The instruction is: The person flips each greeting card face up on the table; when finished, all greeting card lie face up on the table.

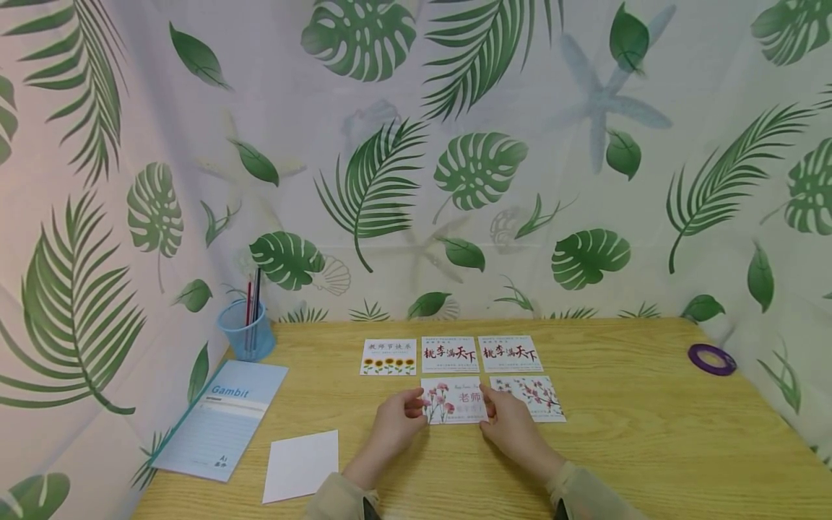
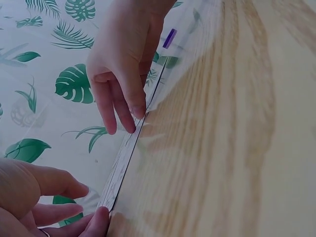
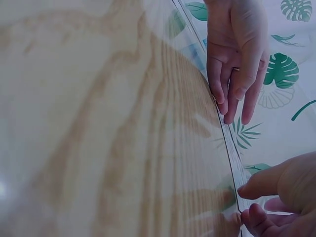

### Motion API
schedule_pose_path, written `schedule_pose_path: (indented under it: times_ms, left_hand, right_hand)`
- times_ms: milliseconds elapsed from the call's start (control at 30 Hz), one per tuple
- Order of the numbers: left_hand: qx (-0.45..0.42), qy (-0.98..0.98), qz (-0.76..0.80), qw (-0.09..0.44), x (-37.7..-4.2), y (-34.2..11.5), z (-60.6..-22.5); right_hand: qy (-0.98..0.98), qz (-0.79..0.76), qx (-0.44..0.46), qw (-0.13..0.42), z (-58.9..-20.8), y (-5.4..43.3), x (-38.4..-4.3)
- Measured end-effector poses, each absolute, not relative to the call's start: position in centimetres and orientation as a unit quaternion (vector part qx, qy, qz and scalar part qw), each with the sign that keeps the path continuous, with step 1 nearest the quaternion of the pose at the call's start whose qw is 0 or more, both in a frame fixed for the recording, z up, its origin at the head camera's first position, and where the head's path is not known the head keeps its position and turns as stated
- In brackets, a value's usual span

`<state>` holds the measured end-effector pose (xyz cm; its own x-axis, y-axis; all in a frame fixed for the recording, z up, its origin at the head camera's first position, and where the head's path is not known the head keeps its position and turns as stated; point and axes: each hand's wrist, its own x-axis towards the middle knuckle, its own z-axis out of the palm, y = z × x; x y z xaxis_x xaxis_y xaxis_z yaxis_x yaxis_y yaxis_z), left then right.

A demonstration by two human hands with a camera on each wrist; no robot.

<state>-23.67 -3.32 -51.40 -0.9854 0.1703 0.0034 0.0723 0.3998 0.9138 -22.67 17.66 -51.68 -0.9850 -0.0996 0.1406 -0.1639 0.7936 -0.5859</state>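
Observation:
A white card with pink carnations (image 1: 451, 401) lies on the table in the front row of cards, in the middle of the head view. My left hand (image 1: 393, 425) holds its left edge with thumb and bent fingers. At the opposite edge, my right hand (image 1: 518, 430) has thumb and index finger on the card's side. Just right of it, a card with red blossoms (image 1: 538, 397) is partly covered by the right hand. Both wrist views show the cards nearly edge-on, with fingertips (image 2: 101, 217) low at the edge.
Behind stand in a row a sunflower card (image 1: 388, 357) and two matching cards with red characters, one central (image 1: 450, 354), one right (image 1: 510, 354). To the left are a blank white card (image 1: 301, 466), a Gambit notebook (image 1: 221, 419) and a blue pen cup (image 1: 260, 343). A purple ring (image 1: 712, 359) lies far right.

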Motion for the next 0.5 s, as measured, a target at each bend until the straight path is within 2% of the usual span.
schedule_pose_path:
  times_ms: [500]
  left_hand:
    - [0.081,0.836,0.541,0.043,-23.60,-3.38,-51.22]
  right_hand:
    - [-0.945,0.315,0.073,0.045,-51.34,17.59,-22.31]
